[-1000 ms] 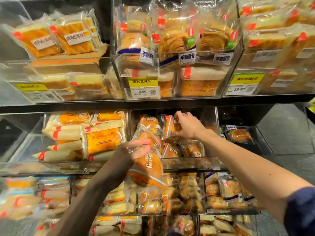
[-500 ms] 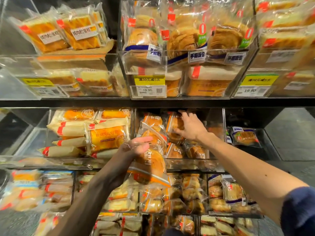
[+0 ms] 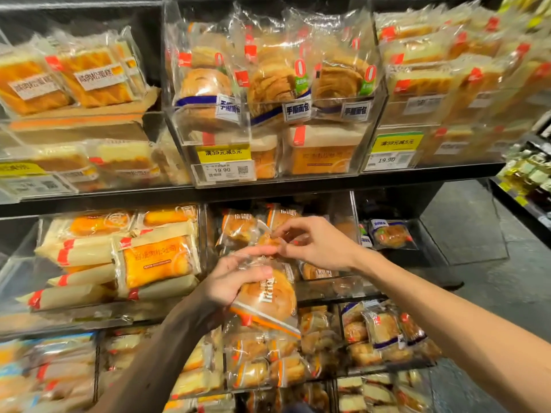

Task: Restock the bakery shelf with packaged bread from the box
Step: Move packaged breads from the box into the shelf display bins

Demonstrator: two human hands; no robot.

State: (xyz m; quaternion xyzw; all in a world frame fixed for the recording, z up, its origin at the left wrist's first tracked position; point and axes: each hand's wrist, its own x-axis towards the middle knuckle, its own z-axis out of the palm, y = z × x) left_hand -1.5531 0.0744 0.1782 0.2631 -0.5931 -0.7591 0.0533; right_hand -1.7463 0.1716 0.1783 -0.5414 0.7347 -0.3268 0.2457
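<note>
The shelf [image 3: 98, 201] looks largely stocked: most bins are full, and the middle bin [image 3: 343, 213] already holds several buns [image 3: 238, 228] of the same kind, with room left on its right side. The box is out of view, so how much is left cannot be told. One pack [image 3: 268, 299] is not yet placed. The left hand [image 3: 231, 278] grips it from the left, fingers curled round the wrapper, thumb along its top. The right hand [image 3: 316, 247] is just above, thumb and forefinger seemingly pinching the pack's clear top edge. The pack hangs in front of the middle bin, below its opening
</note>
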